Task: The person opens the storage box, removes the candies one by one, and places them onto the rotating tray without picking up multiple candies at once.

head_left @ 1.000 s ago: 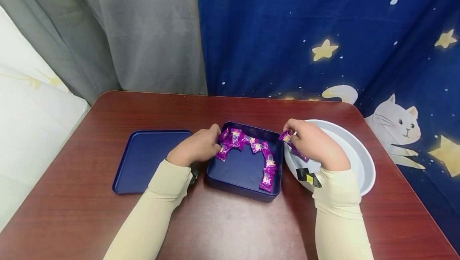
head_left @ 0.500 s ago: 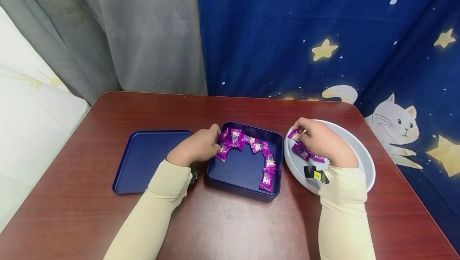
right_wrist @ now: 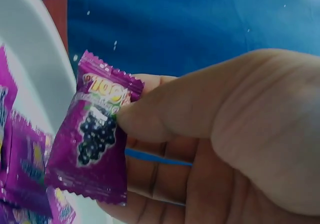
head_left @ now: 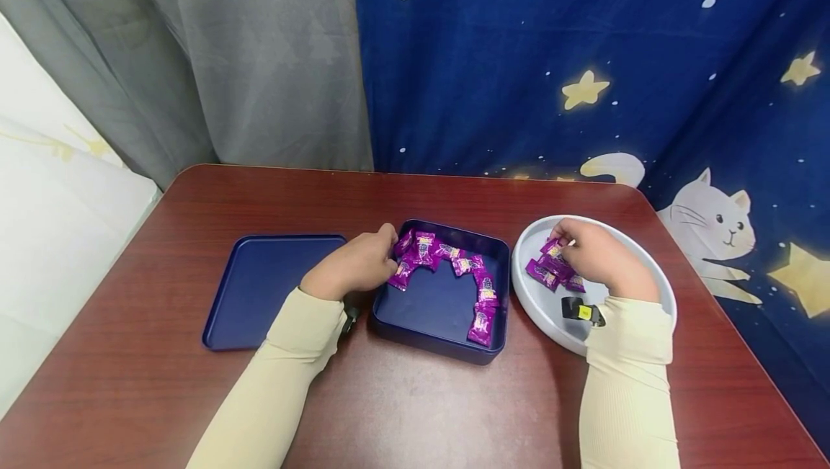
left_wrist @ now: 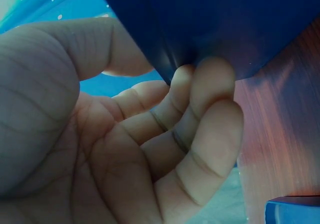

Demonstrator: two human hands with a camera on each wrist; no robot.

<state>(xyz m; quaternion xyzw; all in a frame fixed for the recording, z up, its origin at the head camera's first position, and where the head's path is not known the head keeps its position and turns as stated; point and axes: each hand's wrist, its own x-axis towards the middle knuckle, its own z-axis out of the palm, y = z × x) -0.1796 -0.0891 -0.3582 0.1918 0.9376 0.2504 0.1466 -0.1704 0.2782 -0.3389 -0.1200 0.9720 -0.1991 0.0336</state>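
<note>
Purple candy packets (head_left: 403, 274) line the inside of a navy square box (head_left: 428, 310), running up its left wall, across the back and down the right, some overlapping; their wrappers are shiny, with pale lettering. To the right, more of the same packets (head_left: 541, 274) lie bunched in the left part of a round white tray (head_left: 547, 310). A single grape candy (right_wrist: 92, 129) is raised close to the right wrist camera: yellowish lettering at the top, a cluster of dark grapes below, crimped zigzag ends.

The left hand (head_left: 353, 264) grips the box at its left side, thumb on one side of the wall and the curled fingers bunched against the other. The right hand (head_left: 596, 256), over the tray, pinches the single grape candy by its edge between thumb and bent fingers.

At far left lies a flat navy lid (head_left: 272, 289) with a low raised rim, its right part under the left hand and forearm. A strip of the red-brown table (head_left: 415, 411) separates lid and box. The box's floor shows uncovered from its middle to the front left. Box and tray sit just beside each other; whether they touch is hard to tell
</note>
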